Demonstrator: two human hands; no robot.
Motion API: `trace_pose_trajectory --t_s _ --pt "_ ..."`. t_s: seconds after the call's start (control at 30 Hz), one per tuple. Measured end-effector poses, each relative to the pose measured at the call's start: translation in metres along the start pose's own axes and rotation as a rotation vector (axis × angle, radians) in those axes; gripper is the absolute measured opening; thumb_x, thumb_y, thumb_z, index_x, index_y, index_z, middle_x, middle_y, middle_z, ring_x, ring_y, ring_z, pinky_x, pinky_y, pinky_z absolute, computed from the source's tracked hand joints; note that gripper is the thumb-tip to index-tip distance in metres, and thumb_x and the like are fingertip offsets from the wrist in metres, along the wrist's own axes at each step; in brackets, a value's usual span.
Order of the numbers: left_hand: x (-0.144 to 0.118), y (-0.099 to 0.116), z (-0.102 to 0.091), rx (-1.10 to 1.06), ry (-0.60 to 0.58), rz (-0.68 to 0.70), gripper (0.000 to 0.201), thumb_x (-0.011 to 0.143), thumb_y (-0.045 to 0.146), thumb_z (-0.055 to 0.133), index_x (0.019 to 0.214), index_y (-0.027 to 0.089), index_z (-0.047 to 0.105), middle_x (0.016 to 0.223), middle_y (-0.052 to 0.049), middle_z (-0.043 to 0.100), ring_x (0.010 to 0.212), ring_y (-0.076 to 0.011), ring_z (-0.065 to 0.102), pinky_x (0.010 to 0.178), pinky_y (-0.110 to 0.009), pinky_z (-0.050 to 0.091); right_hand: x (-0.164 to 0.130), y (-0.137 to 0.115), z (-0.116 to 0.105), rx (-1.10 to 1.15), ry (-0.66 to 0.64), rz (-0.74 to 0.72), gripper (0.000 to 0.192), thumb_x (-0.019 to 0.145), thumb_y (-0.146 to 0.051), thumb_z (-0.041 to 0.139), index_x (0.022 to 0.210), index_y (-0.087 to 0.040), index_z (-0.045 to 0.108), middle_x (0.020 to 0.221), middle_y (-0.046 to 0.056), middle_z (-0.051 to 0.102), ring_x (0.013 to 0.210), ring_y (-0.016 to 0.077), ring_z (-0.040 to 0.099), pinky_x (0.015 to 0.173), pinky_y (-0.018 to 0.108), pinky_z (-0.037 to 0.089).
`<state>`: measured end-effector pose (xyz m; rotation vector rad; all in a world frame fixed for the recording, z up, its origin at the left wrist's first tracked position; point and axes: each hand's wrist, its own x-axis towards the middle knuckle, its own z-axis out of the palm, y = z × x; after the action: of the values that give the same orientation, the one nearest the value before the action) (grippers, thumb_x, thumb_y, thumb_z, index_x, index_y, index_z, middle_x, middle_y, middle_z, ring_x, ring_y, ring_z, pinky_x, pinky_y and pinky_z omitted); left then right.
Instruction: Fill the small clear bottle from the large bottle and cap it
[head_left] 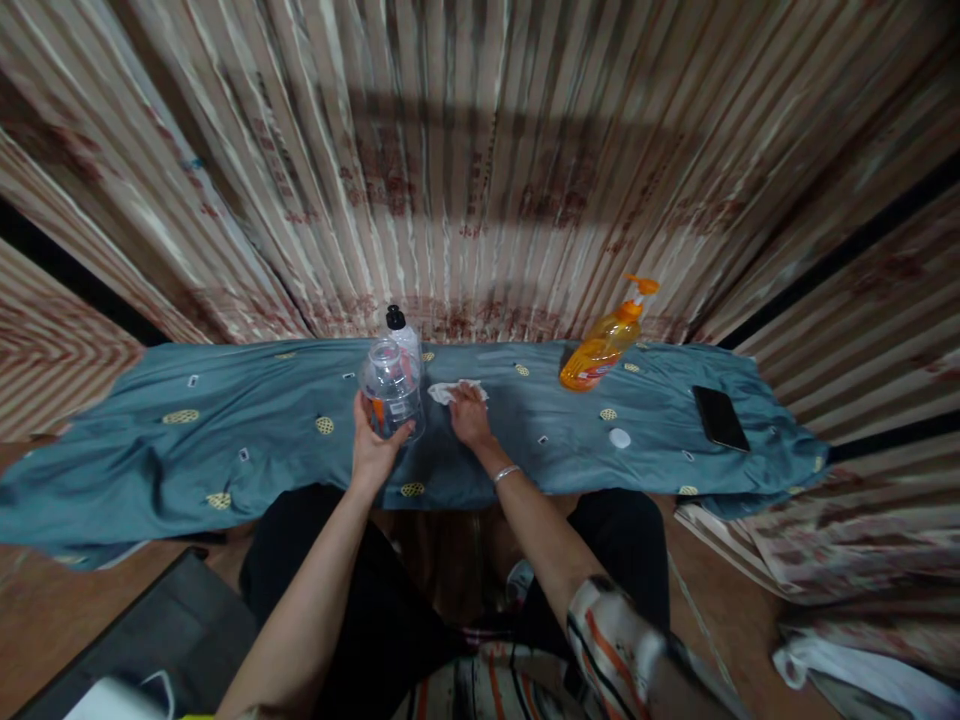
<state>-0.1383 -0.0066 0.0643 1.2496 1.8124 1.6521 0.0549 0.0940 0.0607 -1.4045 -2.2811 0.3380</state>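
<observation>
I am sitting low with my knees under the edge of the blue cloth (225, 420), both forearms reaching forward over it. My left hand (373, 447) is wrapping around a clear plastic jar (391, 388), fingers and thumb closed on its lower wall; the jar is standing on the cloth, open-mouthed and see-through, with a bit of orange label showing near my thumb. My right hand (470, 415), a thin bracelet at its wrist, is pressing flat on a crumpled white tissue (450, 391) just beside the jar, the fingers lying together on it rather than pinching. Right behind the jar a bottle with a black cap (402, 330) is standing. Farther right, a white lid (619, 437) is lying alone, an orange pump bottle (606, 345) is leaning near the curtain, and a black phone (719, 417) is resting well apart.
</observation>
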Motion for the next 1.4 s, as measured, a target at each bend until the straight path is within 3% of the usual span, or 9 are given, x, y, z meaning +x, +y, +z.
trace_pose_trajectory --t_s 0.13,0.27,0.37,0.47,0.63,0.77,1.07,1.23,1.4 --pt "0.003 -0.001 -0.001 -0.002 -0.023 -0.024 0.059 0.106 0.049 0.082 0.157 0.024 0.067 0.166 -0.016 0.067 0.145 -0.0367 0.071 0.120 -0.065 0.063 -0.024 -0.021 0.007 0.022 -0.175 -0.073 0.049 0.111 -0.010 0.058 0.155 -0.020 0.079 0.174 0.017 0.069 0.165 0.0278 0.062 0.144 0.046 0.042" --pt "0.004 -0.002 0.003 0.009 -0.032 -0.050 0.055 0.107 0.048 0.082 0.154 0.023 0.069 0.159 -0.015 0.070 0.137 -0.0341 0.074 0.114 -0.061 0.066 -0.066 0.013 -0.019 0.035 -0.193 -0.123 0.055 0.111 -0.006 0.055 0.156 -0.025 0.080 0.171 0.015 0.073 0.162 0.0258 0.065 0.142 0.048 0.047" --pt "0.006 -0.004 0.010 0.019 -0.038 -0.070 0.053 0.107 0.048 0.081 0.151 0.022 0.070 0.153 -0.014 0.073 0.129 -0.0317 0.077 0.109 -0.057 0.069 -0.088 0.046 -0.043 -0.007 -0.112 0.007 0.056 0.110 -0.007 0.052 0.156 -0.023 0.079 0.168 0.016 0.074 0.162 0.0283 0.065 0.142 0.053 0.046" --pt "0.008 -0.007 0.015 0.032 -0.032 -0.087 0.051 0.107 0.048 0.082 0.150 0.022 0.070 0.149 -0.013 0.075 0.125 -0.0304 0.078 0.106 -0.055 0.069 -0.096 0.058 -0.056 -0.075 -0.023 0.215 0.051 0.112 -0.011 0.050 0.153 -0.019 0.080 0.171 0.020 0.070 0.164 0.0333 0.061 0.136 0.058 0.049" --pt "0.008 -0.014 0.016 0.052 -0.018 -0.110 0.050 0.107 0.048 0.081 0.148 0.022 0.071 0.146 -0.013 0.076 0.122 -0.0294 0.078 0.104 -0.054 0.070 -0.094 0.027 -0.048 -0.123 0.084 0.276 0.044 0.117 -0.029 0.057 0.157 -0.023 0.076 0.181 0.022 0.059 0.175 0.0450 0.044 0.135 0.076 0.040" --pt "0.009 -0.016 0.015 0.044 -0.016 -0.094 0.050 0.107 0.048 0.081 0.148 0.022 0.071 0.146 -0.013 0.076 0.123 -0.0295 0.078 0.104 -0.054 0.070 -0.096 0.002 -0.033 -0.125 -0.012 0.210 0.058 0.114 -0.045 0.071 0.167 -0.021 0.068 0.181 0.025 0.059 0.173 0.0465 0.047 0.139 0.076 0.035" --pt "0.009 -0.018 0.015 0.045 -0.027 -0.095 0.050 0.107 0.048 0.081 0.148 0.022 0.071 0.145 -0.013 0.076 0.121 -0.0289 0.079 0.103 -0.053 0.070 -0.115 0.008 -0.030 -0.142 -0.129 0.148 0.060 0.115 -0.050 0.073 0.169 -0.024 0.067 0.182 0.022 0.059 0.174 0.0451 0.047 0.139 0.072 0.038" --pt "0.008 -0.016 0.015 0.049 -0.028 -0.092 0.050 0.107 0.048 0.081 0.148 0.022 0.071 0.144 -0.013 0.076 0.120 -0.0287 0.079 0.102 -0.052 0.070 -0.082 0.006 -0.043 -0.031 -0.052 0.151 0.064 0.118 -0.042 0.065 0.176 -0.017 0.057 0.182 0.025 0.058 0.173 0.0413 0.051 0.142 0.068 0.039" --pt "0.008 -0.015 0.014 0.048 -0.049 -0.047 0.052 0.107 0.048 0.082 0.151 0.022 0.070 0.149 -0.014 0.075 0.126 -0.0304 0.078 0.106 -0.055 0.069 0.016 -0.012 -0.059 0.302 0.099 0.048 0.076 0.111 -0.041 0.075 0.179 -0.017 0.051 0.180 0.022 0.061 0.173 0.0371 0.053 0.143 0.058 0.043"
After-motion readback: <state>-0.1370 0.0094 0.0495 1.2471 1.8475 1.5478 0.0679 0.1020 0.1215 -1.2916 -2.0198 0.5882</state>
